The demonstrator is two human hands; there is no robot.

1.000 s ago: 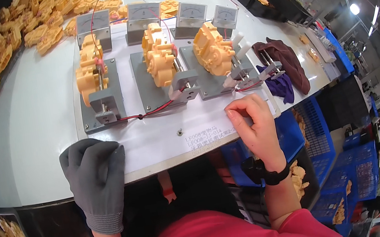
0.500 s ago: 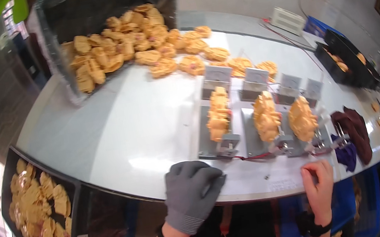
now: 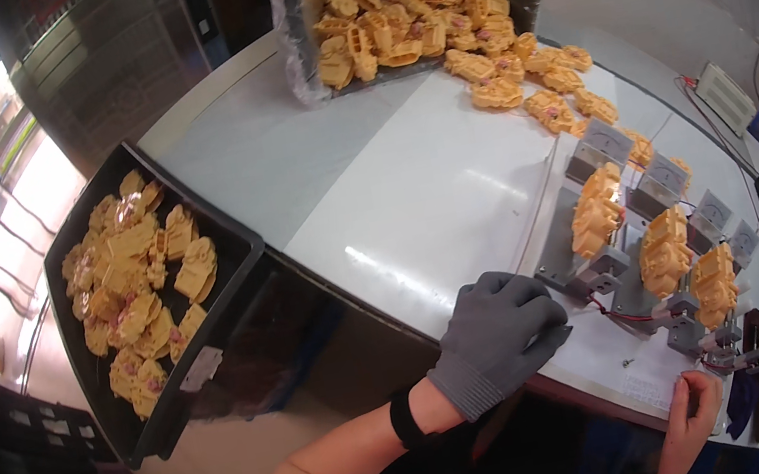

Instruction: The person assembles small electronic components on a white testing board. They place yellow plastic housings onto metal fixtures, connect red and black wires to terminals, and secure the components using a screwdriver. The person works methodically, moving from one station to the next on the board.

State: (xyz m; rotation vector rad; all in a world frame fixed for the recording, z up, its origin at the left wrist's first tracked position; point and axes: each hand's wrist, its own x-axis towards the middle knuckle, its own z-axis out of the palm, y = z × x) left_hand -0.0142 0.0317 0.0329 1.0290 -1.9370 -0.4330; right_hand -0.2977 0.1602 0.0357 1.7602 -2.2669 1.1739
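Resting flat and spread on the white table (image 3: pixel 414 200) edge, the gloved left hand (image 3: pixel 503 332) holds nothing, its fingertips just beside the nearest of 3 grey fixtures (image 3: pixel 570 249) loaded with orange plastic parts (image 3: pixel 595 211). The bare right hand (image 3: pixel 690 401) sits low at the table's front edge by the small clamps (image 3: pixel 736 357); whether it pinches anything I cannot tell. A red wire (image 3: pixel 617 315) runs between the fixtures, so a careless sweep could snag it. The black tray (image 3: pixel 237 292) overhangs at the left, and a knock might tip it.
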